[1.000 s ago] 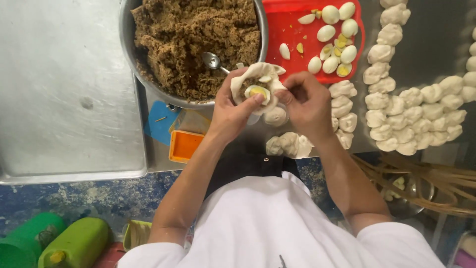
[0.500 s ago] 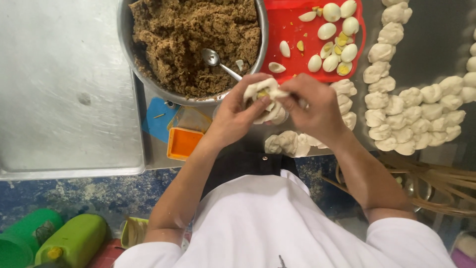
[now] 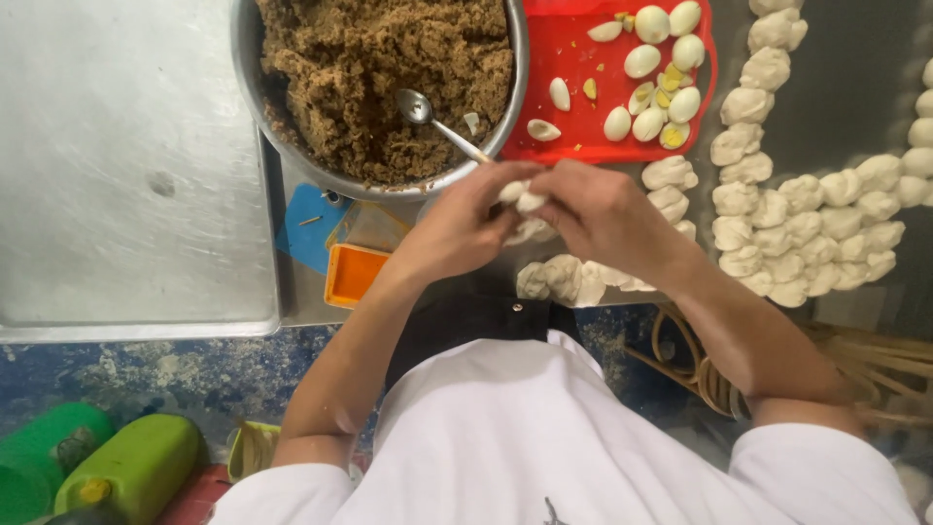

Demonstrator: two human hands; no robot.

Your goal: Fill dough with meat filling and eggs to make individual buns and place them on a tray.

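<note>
Both hands meet over the table's near edge, pinching a white dough bun (image 3: 526,200) between them. My left hand (image 3: 465,228) cups it from the left; my right hand (image 3: 603,216) closes over it from the right. The filling inside is hidden by the folded dough and fingers. Just beyond the hands stands a large metal bowl (image 3: 249,58) of brown minced filling with a spoon (image 3: 432,119) lying in it. To its right a red tray (image 3: 573,58) holds peeled boiled eggs, some halved.
Several raw dough lumps (image 3: 787,224) lie in rows on the right, and more dough lumps (image 3: 569,280) sit below the hands. An orange box (image 3: 353,272) and blue scrap lie near the bowl. A steel sheet (image 3: 117,165) fills the left. Green jugs (image 3: 126,467) stand on the floor.
The dough was open with egg and filling showing; my fingers have since folded it shut over the filling, and both hands have drawn closer together.
</note>
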